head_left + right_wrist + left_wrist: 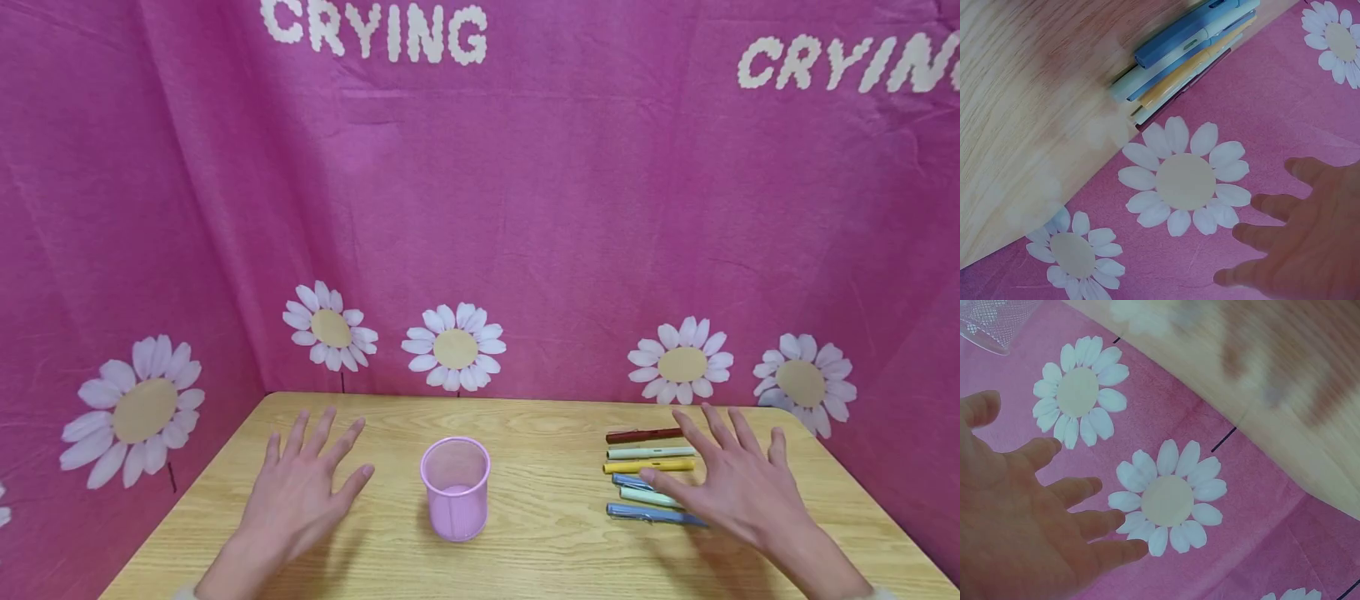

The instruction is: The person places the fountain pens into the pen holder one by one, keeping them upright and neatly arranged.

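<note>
A pink mesh cup (457, 500) stands upright on the wooden table, between the two hands. To its left, the left hand (296, 492) is spread, palm down, holding nothing. On the right, several pens lie side by side: a dark red one (637, 436), a yellow one (645, 467), a blue one (648, 514) and pale green ones. The right hand (746, 492) is spread over the right ends of the pens and grips none; whether it touches them cannot be told. The left hand (1041, 525) and right hand (1310, 231) show spread fingers in the wrist views.
The wooden table (375, 575) has a pink cloth (525, 208) with white daisies and lettering behind it and at both sides. Part of the mesh cup's rim shows at the top left corner of the left wrist view.
</note>
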Demonstrator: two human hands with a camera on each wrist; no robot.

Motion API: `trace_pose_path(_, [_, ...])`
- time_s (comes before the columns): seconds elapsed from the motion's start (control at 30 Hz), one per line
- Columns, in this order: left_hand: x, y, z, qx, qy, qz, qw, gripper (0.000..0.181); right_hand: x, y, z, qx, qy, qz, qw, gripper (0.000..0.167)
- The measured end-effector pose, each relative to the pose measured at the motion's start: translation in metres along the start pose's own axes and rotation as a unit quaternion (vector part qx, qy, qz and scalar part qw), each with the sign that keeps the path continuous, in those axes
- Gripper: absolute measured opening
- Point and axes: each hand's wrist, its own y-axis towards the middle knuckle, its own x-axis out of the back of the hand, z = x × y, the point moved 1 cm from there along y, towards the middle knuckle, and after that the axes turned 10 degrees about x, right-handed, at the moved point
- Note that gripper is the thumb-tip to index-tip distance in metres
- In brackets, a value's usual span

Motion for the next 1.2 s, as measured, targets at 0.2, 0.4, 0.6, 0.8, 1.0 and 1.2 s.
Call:
trace_pose_path(0.2, [-0.002, -0.006, 0.001, 0.002, -0.002, 0.003, 1.0, 0.066, 0.002, -0.005, 0.002, 0.002, 0.0, -0.006, 1.0, 0.105])
trace_pose_path(0.4, [-0.003, -0.012, 0.001, 0.003, -0.005, 0.006, 1.0, 0.067, 0.001, -0.01, 0.0, 0.003, 0.004, 0.002, 1.0, 0.104])
trace_pose_path(0.6, [-0.005, -0.015, -0.002, -0.001, -0.009, 0.005, 0.9999, 0.071, 0.0, -0.014, 0.001, 0.011, -0.002, -0.013, 0.9999, 0.105])
trace_pose_path(0.8, [-0.007, -0.018, -0.004, -0.012, -0.009, 0.0, 0.9999, 0.076, -0.001, -0.019, 0.001, 0.027, -0.008, -0.038, 0.9989, 0.107])
trace_pose_path(1.0, [-0.007, -0.018, -0.009, -0.018, -0.04, -0.002, 0.9991, 0.082, 0.0, -0.023, 0.006, 0.047, -0.008, -0.052, 0.9975, 0.107])
trace_pose_path(1.2, [-0.008, -0.015, -0.019, -0.022, -0.098, 0.01, 0.9949, 0.091, 0.004, -0.024, 0.011, 0.058, 0.0, -0.056, 0.9967, 0.11])
